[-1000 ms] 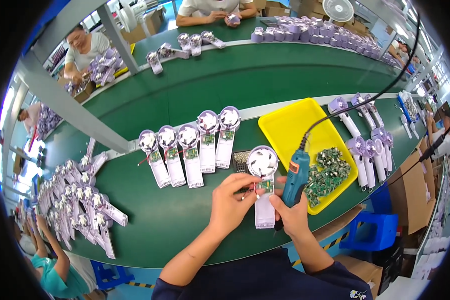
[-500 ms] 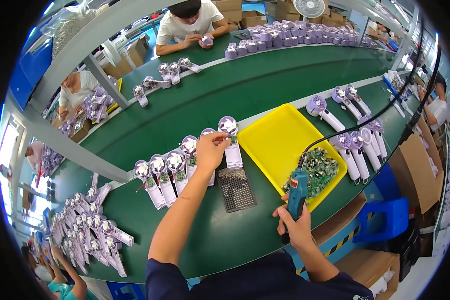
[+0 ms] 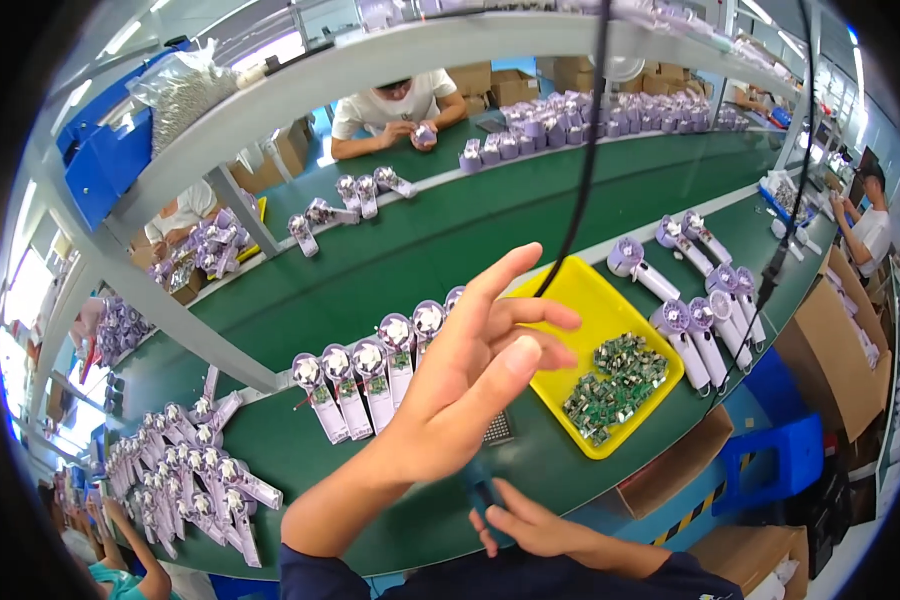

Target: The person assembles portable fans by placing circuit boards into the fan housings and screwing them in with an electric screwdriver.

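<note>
My left hand [image 3: 460, 375] is raised close to the camera, its fingers apart and nothing in them. It hides part of a row of open handheld fan housings [image 3: 372, 385] with white blades and green circuit boards. Lower down, my right hand [image 3: 535, 522] grips a teal electric screwdriver [image 3: 482, 488], partly blurred and partly covered by my left wrist. A dark perforated screw tray [image 3: 499, 428] shows just beyond my left hand. Beside it lies a yellow tray [image 3: 598, 305] holding a heap of small green circuit boards [image 3: 618, 385].
A pile of fan housings [image 3: 185, 465] covers the bench's left end. Assembled fans [image 3: 692, 345] lie right of the yellow tray. A black cable [image 3: 582, 170] hangs down before me. Across the green conveyor [image 3: 420, 225], a person [image 3: 395, 115] handles a purple part. A blue stool [image 3: 770, 465] stands at right.
My left hand has lifted off the fan row toward the camera, and its fingers have spread. My right hand has carried the screwdriver left and nearer, away from the yellow tray. The view has shifted.
</note>
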The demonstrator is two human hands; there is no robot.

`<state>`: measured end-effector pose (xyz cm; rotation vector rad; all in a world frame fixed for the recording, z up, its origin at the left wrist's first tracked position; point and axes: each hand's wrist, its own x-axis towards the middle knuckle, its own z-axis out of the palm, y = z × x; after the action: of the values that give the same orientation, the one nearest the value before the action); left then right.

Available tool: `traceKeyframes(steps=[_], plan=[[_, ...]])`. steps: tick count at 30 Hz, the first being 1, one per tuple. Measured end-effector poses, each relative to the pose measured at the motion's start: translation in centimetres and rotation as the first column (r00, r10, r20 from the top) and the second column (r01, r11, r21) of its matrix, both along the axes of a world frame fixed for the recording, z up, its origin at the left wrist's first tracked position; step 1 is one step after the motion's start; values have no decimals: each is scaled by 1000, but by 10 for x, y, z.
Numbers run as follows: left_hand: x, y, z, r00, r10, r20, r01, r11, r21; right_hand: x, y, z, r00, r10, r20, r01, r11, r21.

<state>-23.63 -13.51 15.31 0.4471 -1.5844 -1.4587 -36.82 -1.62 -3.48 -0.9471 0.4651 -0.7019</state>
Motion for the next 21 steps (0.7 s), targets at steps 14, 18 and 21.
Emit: traceKeyframes(steps=[14, 18, 21], plan=[[-14, 54, 122, 907, 58, -417, -160, 963, -216, 16, 39, -20, 831, -292, -474, -298, 485, -822], [15, 66, 128, 912, 58, -406, -153, 966, -206, -93, 0, 187, 755, -654, -48, 167, 263, -950], [7, 77, 134, 918, -18, -395, -71, 975, -209, -150, -41, 254, 186, -858, 478, 499, -337, -799]])
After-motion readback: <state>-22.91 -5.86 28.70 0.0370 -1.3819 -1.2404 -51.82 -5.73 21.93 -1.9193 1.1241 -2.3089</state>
